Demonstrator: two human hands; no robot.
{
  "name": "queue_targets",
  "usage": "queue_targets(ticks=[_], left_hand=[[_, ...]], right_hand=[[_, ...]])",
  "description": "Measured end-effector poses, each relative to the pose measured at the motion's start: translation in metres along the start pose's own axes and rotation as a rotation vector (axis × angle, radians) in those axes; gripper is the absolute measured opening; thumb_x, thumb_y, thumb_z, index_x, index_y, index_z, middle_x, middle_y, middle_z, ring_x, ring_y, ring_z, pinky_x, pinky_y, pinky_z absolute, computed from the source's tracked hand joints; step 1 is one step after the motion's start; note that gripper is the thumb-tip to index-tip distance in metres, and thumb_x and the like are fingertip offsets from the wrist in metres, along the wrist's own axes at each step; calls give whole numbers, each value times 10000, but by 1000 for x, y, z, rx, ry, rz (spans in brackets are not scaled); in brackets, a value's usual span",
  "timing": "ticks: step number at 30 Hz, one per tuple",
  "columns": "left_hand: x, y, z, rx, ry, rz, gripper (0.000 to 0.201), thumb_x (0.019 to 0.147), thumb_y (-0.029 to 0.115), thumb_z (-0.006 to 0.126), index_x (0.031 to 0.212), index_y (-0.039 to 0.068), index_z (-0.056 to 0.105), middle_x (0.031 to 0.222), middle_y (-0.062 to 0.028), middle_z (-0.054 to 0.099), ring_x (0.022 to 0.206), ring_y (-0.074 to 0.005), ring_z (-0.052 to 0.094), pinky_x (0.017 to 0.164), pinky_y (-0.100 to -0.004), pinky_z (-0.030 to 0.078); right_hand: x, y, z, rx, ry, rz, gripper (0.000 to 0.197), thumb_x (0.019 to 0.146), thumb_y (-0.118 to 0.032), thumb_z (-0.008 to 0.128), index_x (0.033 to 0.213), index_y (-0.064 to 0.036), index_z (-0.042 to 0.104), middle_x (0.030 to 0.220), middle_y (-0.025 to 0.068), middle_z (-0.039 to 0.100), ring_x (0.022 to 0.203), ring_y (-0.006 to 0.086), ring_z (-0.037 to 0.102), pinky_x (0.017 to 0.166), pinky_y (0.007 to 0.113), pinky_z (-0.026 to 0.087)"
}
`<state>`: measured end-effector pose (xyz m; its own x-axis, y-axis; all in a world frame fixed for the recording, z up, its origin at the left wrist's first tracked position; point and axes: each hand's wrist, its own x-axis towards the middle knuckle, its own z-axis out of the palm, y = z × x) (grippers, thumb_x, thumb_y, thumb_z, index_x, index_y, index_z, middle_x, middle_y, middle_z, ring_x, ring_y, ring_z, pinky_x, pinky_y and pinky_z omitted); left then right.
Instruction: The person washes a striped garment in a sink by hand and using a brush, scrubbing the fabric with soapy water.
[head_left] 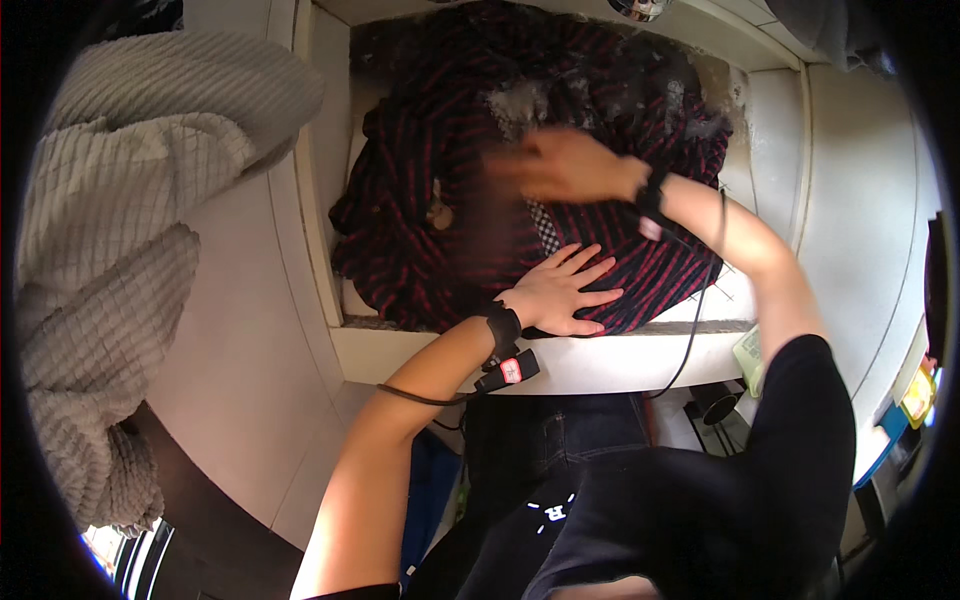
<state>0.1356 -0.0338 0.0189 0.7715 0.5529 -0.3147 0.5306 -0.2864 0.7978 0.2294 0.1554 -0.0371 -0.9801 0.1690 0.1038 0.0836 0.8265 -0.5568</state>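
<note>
A wet black garment with thin red stripes [420, 260] lies bunched in a white basin [640, 365]. White suds [518, 105] cling to its far part. My left hand [556, 292] presses flat on the cloth close to the basin's front rim, its fingers spread. Above it and a little to the right, my right hand [575, 165] is smeared by motion over the middle of the garment. Its fingers are too blurred to show a grip or anything held. A black-and-white checkered strip [542, 228] shows on the cloth between both hands.
A grey ribbed cloth [110, 200] hangs along the left side. White tiled walls flank the basin. A pale green packet [748, 358] sits by its front right corner. Dark cables [692, 350] run from my wrists across the rim. A shiny metal piece [640, 8] shows at the far edge.
</note>
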Motion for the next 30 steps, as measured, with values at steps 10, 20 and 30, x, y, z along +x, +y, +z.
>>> queue_targets(ticks=[10,20,30], left_hand=[[3,-1,0,78,-44,-9,654,949,640,379,1512,308,372,1624,-135,169,1503,-363,64,1211,-501,29],[5,-1,-1,69,-37,-14,673,941,661,388,1516,313,361,1625,-138,164,1504,-365,58,1212,-492,40],[6,-2,0,108,-35,1,714,922,690,390,1524,307,347,1625,-141,160,1503,-369,68,1208,-502,42]], right_hand=[[57,72,14,-544,127,214,536,938,-412,584,1452,-348,446,986,150,600,781,297,600,618,395,521],[-93,3,-40,-15,-290,78,466,929,-413,593,1383,-326,535,1119,117,630,865,307,619,743,407,533],[-61,38,-30,-273,-13,269,522,930,-385,582,1434,-318,468,1113,198,606,860,338,632,740,426,540]])
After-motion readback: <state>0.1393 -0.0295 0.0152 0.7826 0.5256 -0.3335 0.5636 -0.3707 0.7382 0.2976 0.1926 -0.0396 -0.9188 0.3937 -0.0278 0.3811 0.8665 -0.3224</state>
